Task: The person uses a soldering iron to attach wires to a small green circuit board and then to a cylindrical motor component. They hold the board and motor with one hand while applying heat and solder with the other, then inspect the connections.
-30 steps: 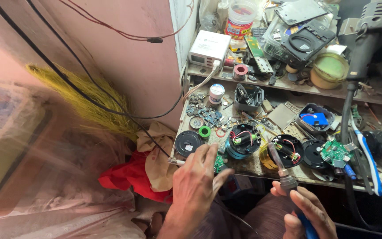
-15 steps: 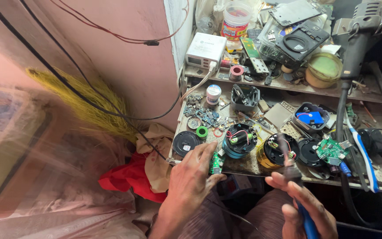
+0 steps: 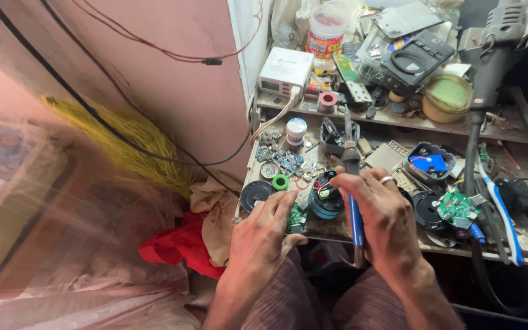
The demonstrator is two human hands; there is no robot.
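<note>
- Small green circuit board (image 3: 296, 217) sits at the bench's front edge, just left of the blue round speaker shell (image 3: 325, 201); my left hand (image 3: 264, 235) pinches it, fingers narrow.
- My right hand (image 3: 386, 214) is wrapped around the soldering iron (image 3: 352, 195), tip up, right of the shell.
- Risk: the hot barrel is close to the shell's wires; a brush melts insulation.
- Risk: the board overhangs the edge; a slip drops it onto my lap.
- Risk: loose parts behind the shell could snag the iron.
</note>
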